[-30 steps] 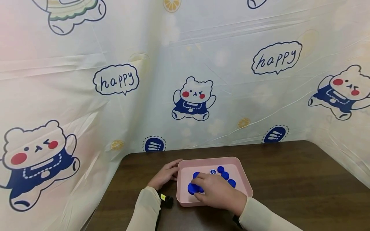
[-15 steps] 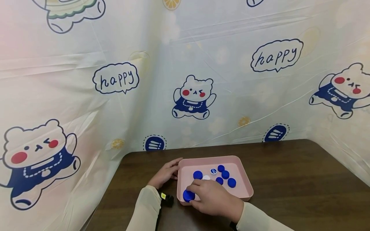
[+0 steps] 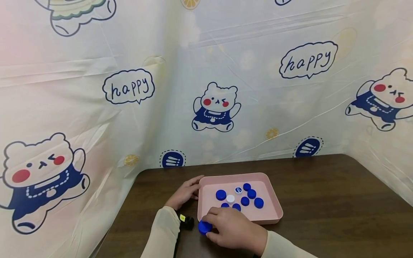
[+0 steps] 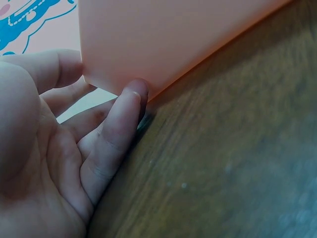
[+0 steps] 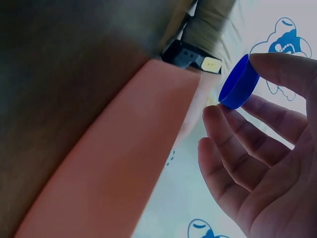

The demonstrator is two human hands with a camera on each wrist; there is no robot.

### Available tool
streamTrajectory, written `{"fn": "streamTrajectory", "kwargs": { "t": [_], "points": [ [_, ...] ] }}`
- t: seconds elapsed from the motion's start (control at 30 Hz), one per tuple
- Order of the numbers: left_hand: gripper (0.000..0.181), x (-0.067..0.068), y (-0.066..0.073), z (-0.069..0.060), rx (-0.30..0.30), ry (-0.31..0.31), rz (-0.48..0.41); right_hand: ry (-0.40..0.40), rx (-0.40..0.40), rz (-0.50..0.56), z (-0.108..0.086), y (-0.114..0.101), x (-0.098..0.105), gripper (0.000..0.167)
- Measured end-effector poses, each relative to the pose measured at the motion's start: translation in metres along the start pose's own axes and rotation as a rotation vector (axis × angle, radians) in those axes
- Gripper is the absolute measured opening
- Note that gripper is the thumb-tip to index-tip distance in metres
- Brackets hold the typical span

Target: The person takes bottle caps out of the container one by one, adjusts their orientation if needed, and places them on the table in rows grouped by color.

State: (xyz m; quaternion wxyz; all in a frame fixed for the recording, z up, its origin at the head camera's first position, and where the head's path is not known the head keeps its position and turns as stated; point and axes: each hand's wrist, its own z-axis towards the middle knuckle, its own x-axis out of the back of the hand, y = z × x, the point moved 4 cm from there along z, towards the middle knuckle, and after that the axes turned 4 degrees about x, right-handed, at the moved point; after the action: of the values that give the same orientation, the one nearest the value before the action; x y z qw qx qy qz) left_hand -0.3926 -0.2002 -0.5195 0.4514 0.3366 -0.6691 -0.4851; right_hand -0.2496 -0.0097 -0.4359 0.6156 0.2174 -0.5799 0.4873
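Note:
My right hand [image 3: 237, 227] pinches a blue bottle cap [image 3: 204, 228] between thumb and fingertips, just over the near left corner of the pink tray [image 3: 271, 219]. The right wrist view shows the cap [image 5: 239, 84] tilted, its hollow side partly visible, above the tray's wall. Inside the tray lie several blue caps, such as one blue cap [image 3: 221, 195] at the left, a white cap [image 3: 230, 199], and a white cap with a blue mark [image 3: 238, 190]. My left hand [image 3: 184, 193] rests its fingers against the tray's left side; in the left wrist view its fingertips touch the outer wall.
The tray stands on a dark brown wooden table [image 3: 316, 193]. A cartoon-printed sheet [image 3: 258, 71] hangs behind and at both sides. A black wrist camera [image 3: 188, 223] on the left wrist sits close to the held cap.
My right hand has carried the blue cap from among the others toward the near left, over the tray's rim. More caps in the tray are uncovered. The left hand stays in place.

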Motion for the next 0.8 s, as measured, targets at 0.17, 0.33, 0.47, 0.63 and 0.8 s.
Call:
{"fn": "streamTrajectory", "kwargs": {
  "t": [0.17, 0.33, 0.47, 0.63, 0.8],
  "points": [
    [0.048, 0.001, -0.001, 0.000, -0.003, 0.005, 0.001, -0.016, 0.037, 0.009, 0.002, -0.005, -0.005, 0.031],
    [0.049, 0.001, -0.001, 0.000, -0.006, 0.004, 0.000, -0.020, 0.070, 0.003, 0.004, -0.011, -0.010, 0.030],
    [0.048, 0.001, 0.000, -0.001, -0.008, -0.002, 0.002, -0.045, 0.090, -0.007, 0.006, -0.015, -0.016, 0.030],
    [0.048, 0.000, 0.000, -0.001, -0.002, -0.005, 0.006, -0.074, 0.113, -0.021, 0.008, -0.020, -0.024, 0.030],
    [0.047, 0.000, 0.000, -0.001, 0.010, 0.001, 0.014, -0.110, 0.112, -0.016, 0.009, -0.021, -0.029, 0.031]
  ]
}}
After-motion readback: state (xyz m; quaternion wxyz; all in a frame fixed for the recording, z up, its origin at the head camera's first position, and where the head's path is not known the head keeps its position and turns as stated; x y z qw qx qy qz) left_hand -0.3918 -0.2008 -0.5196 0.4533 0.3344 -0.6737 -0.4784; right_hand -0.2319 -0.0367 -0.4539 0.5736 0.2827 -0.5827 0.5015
